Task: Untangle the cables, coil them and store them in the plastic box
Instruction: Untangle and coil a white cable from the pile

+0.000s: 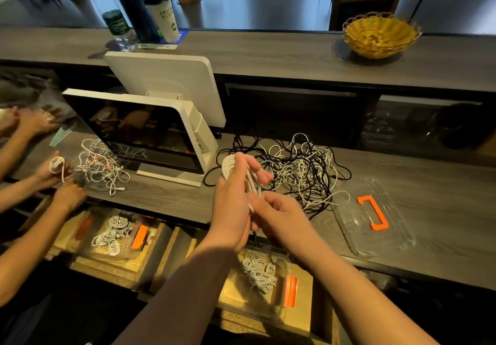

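Now the left hand (pixel 236 183) is holding a white cable coil (pixel 230 166) up over the counter (pixel 402 183), its thumb and fingers curling round the loops while the fingertips are fanning out loosely on the far side. Just below, the right hand (pixel 276 212) is pinching the loose white end of that same cable (pixel 253 197) between thumb and curled fingers, the two hands nearly touching. Behind them, a big tangle of black and white cables (pixel 298 167) is lying on the counter, just beside the base of a white point-of-sale screen (pixel 145 135). Directly beneath the hands, the plastic box (pixel 268 285) with its orange latch is sitting open in a wooden drawer, several coiled white cables (pixel 259 272) already lying inside. The clear lid (pixel 375 216) with an orange handle is resting flat on the counter to the right of the tangle. Over on the left, another person's hands (pixel 53 167) are working a smaller white tangle (pixel 99 167), with a second box of coils (pixel 112 233) below them. Up on the higher ledge, a wicker basket (pixel 379 34) and a paper cup (pixel 162 14) are standing well apart.
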### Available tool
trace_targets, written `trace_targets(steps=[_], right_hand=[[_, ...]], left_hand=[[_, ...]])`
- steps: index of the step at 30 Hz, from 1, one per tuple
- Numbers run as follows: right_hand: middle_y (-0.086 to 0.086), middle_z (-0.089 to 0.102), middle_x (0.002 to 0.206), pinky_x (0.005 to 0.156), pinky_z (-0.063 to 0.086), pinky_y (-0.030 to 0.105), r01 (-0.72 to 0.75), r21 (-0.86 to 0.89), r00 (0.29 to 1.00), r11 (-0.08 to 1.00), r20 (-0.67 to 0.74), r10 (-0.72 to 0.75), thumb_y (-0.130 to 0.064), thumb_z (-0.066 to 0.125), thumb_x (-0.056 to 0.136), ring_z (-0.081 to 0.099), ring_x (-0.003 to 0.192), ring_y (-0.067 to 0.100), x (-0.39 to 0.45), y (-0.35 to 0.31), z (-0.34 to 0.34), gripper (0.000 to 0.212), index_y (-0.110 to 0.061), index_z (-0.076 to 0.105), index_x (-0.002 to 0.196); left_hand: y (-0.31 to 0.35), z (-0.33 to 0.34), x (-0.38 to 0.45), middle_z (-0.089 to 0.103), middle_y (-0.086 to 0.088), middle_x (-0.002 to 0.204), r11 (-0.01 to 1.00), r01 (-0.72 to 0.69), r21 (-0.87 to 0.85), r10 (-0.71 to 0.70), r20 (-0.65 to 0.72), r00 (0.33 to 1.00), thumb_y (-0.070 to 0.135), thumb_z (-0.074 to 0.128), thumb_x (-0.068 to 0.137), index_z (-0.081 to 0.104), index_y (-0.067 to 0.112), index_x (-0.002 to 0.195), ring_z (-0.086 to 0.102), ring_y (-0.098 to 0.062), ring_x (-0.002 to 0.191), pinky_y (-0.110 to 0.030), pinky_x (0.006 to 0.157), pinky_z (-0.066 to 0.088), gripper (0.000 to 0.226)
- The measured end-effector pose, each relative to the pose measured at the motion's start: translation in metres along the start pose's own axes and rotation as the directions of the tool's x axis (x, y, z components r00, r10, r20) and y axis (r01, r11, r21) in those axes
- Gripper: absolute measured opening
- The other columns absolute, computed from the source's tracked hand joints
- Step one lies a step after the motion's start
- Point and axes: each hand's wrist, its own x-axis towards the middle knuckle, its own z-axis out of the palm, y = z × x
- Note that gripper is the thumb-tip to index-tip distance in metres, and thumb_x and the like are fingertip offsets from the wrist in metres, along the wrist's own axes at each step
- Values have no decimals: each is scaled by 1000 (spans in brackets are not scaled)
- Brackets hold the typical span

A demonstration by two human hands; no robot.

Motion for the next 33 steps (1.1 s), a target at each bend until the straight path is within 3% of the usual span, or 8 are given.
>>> trace_targets(steps=[3,6,10,18,23,26,29,33], right_hand=[[8,60,68,37,28,16,-12,194,1000,981,24,8,-36,53,99,37,38,7,-4,1,-1,40,3,59,94],[5,57,63,33,23,16,-40,522,991,852,128,-33,-29,46,104,31,31,5,-6,0,2,38,8,52,105],[3,51,57,32,19,16,-106,688,975,718,213,-60,-32,49,101,28,29,3,-3,-3,0,30,-4,55,92],[-1,47,53,35,17,18,-38,511,985,859,163,-53,-25,50,102,28,31,4,-4,-15,-18,21,-10,64,107],[-6,57,56,36,32,6,-91,419,988,903,151,30,-20,54,99,45,39,-1,-6,-18,-32,19,-6,62,109],[-6,60,56,36,33,6,-133,375,981,918,182,68,-17,53,99,46,39,-2,-9,-22,-36,11,-10,62,100],[-3,56,56,37,32,7,-142,315,978,938,191,84,-16,56,98,45,40,-1,-8,-21,-38,12,-14,62,88],[-1,54,61,42,32,10,-141,258,966,956,247,76,-22,60,96,45,47,4,-9,-17,-39,11,-11,63,98]], left_hand=[[6,6,-1,73,3,88,989,-67,134,63,33,997,51,41,100,64,36,68,68,-28,86,-35,72,48,43],[8,13,-1,71,5,95,970,-149,191,144,40,989,39,42,104,60,28,69,65,-14,90,-24,78,47,41],[10,15,-3,43,-7,72,969,-144,200,136,52,989,54,42,96,56,26,75,43,-14,54,-18,49,37,37],[8,8,-2,55,-8,85,992,-124,6,124,2,992,48,57,87,76,26,94,58,-9,79,-18,78,53,30],[12,-4,9,32,6,46,982,93,-166,-70,139,988,31,63,86,79,20,89,38,-7,48,-26,65,40,20],[13,-9,11,40,8,42,995,76,71,-87,165,982,35,60,89,77,19,83,40,-8,45,-22,58,41,24],[8,-9,12,62,9,62,907,-134,399,123,52,991,24,66,94,75,19,87,50,-7,51,-23,57,44,12],[-2,-10,11,64,19,70,770,-251,586,282,39,959,18,60,94,72,26,89,55,2,63,-15,61,42,15]])
